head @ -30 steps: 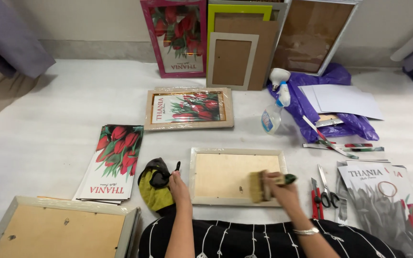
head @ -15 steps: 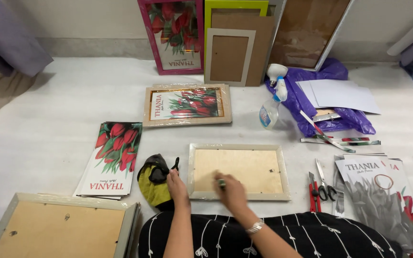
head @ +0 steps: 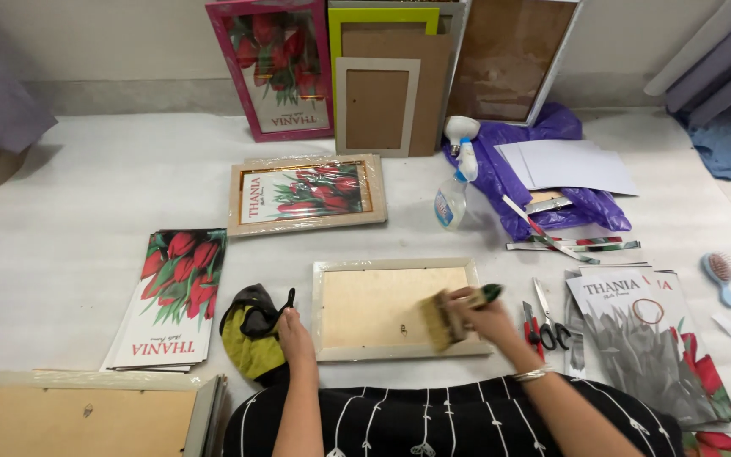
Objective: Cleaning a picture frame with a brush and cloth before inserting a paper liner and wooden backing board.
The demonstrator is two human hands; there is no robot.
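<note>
You are seated at the near edge of a white floor sheet (head: 86, 186), and everything is fanned out within arm's reach, which is probably why the stock sits in separate piles. Along the far edge, leaning on the wall, stand the big frames: a pink one with a tulip print (head: 274, 68), a lime-green one (head: 395, 21) and a small grey one (head: 377, 106) propped in front, upright so they stay out of the working area.

Further in, a wrapped frame with a tulip picture (head: 306, 193) lies flat, and a stack of tulip prints (head: 173, 296) lies toward the left edge, face up so the next sheet can be lifted off. A purple bag (head: 543, 182) with white sheets on it lies at the far right, with a spray bottle (head: 452, 199) just beside it.

Directly before you, the pale frame (head: 395, 309) lies face down, backing board upward, flat so it can be brushed. Your right hand (head: 488, 317) is closed round a wide brush (head: 443, 317), bristles on the board near its right edge. Your left hand (head: 295, 330) rests beside the frame's left rail, fingers bent and touching a yellow-and-black cloth (head: 251, 334); I judge it steadies you. Red-handled pliers (head: 529, 326) and scissors (head: 552, 317) lie just right of the frame.
</note>
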